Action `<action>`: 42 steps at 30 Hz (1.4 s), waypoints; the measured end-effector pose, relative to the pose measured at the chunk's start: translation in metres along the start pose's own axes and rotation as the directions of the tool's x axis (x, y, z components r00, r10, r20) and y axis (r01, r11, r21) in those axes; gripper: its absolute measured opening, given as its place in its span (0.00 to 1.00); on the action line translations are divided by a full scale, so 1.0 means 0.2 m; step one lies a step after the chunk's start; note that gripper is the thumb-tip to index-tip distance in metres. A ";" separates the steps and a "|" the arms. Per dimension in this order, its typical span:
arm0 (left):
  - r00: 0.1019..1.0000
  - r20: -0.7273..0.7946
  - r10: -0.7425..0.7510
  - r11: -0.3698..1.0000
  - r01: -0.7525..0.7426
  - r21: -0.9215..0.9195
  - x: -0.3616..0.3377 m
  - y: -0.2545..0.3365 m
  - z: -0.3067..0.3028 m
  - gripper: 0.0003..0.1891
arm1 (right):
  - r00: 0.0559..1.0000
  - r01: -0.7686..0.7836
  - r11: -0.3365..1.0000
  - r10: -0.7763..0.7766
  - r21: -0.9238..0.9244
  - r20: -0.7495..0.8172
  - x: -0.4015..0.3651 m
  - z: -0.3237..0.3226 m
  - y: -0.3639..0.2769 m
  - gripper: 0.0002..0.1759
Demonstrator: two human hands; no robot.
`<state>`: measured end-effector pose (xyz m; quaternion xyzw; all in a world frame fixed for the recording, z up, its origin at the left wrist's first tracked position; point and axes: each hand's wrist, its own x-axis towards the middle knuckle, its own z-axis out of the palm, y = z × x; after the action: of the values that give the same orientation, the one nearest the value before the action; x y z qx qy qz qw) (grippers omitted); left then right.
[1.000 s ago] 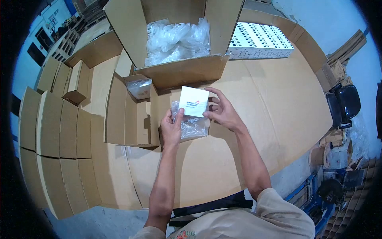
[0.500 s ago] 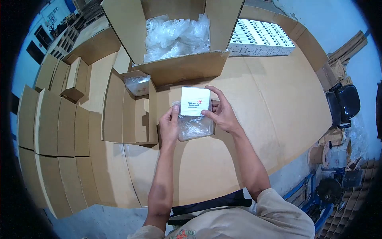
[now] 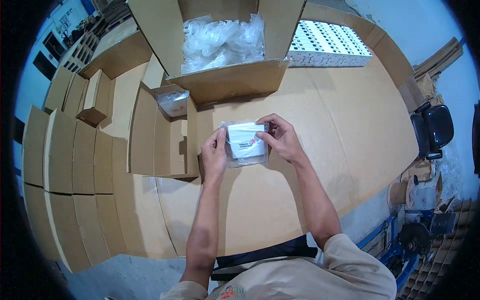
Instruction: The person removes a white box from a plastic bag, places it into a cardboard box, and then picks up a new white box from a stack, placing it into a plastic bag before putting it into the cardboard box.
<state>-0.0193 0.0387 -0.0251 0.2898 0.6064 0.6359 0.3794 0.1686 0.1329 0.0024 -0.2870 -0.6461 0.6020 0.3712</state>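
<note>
A small white box (image 3: 245, 137) with a red and black logo lies inside a clear plastic bag (image 3: 233, 161), held above the table in front of me. My left hand (image 3: 215, 154) pinches the bag's left edge between thumb and fingers. At the upper right corner, my right hand (image 3: 281, 138) grips the bag, its thumb pressed near the box's right side. Just left of my hands stands a narrow open carton (image 3: 164, 145), with a plastic-wrapped packet (image 3: 173, 103) at its far end.
A large open carton (image 3: 227, 85) full of crumpled clear bags (image 3: 222, 42) stands at the back. Rows of stacked white boxes (image 3: 330, 45) lie behind on the right. Several brown cartons (image 3: 80, 160) line the left side of the cardboard-covered table (image 3: 345, 145).
The white box has moved down into the bag, where before it sat mostly above it. My right hand has shifted slightly with it; the left hand stays at the bag's edge.
</note>
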 end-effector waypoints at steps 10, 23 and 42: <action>0.998 0.059 0.035 0.961 -0.017 -0.276 -0.01 -0.03 0.02 0.20 | 0.990 0.136 0.990 -0.134 0.040 -0.033 0.00 -0.01 0.01 0.04; 0.984 0.161 0.072 0.837 0.028 -0.547 -0.04 0.03 0.02 0.16 | 0.988 0.023 0.961 0.020 0.274 -0.153 -0.02 0.08 0.00 0.28; 0.978 0.171 0.121 0.969 -0.079 -0.233 -0.03 0.04 -0.01 0.11 | 0.995 -0.094 0.978 0.085 0.184 0.057 -0.01 0.04 0.01 0.17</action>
<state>-0.0186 0.0330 -0.0164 0.3328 0.4773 0.6893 0.4317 0.1641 0.1268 0.0005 -0.2648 -0.5821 0.6829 0.3530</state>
